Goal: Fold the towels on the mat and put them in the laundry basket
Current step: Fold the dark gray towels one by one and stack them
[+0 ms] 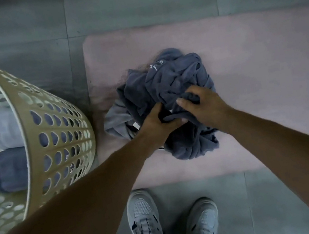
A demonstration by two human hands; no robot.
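Observation:
A crumpled dark blue towel (pixel 174 81) lies in a heap on the pink mat (pixel 250 51). A lighter grey towel (pixel 116 120) pokes out from under its left side. My left hand (pixel 157 124) grips a fold of the dark blue towel at the heap's near side. Just to the right, my right hand (pixel 202 107) pinches the same towel, thumb on top. The beige perforated laundry basket (pixel 51 133) stands left of the mat, with a folded dark towel (pixel 10 170) and a folded light towel (pixel 6 128) inside.
The mat lies on a grey tiled floor (pixel 131 3). My two grey sneakers (pixel 146 223) stand just in front of the mat's near edge. The basket's wall nearly touches the mat's left edge.

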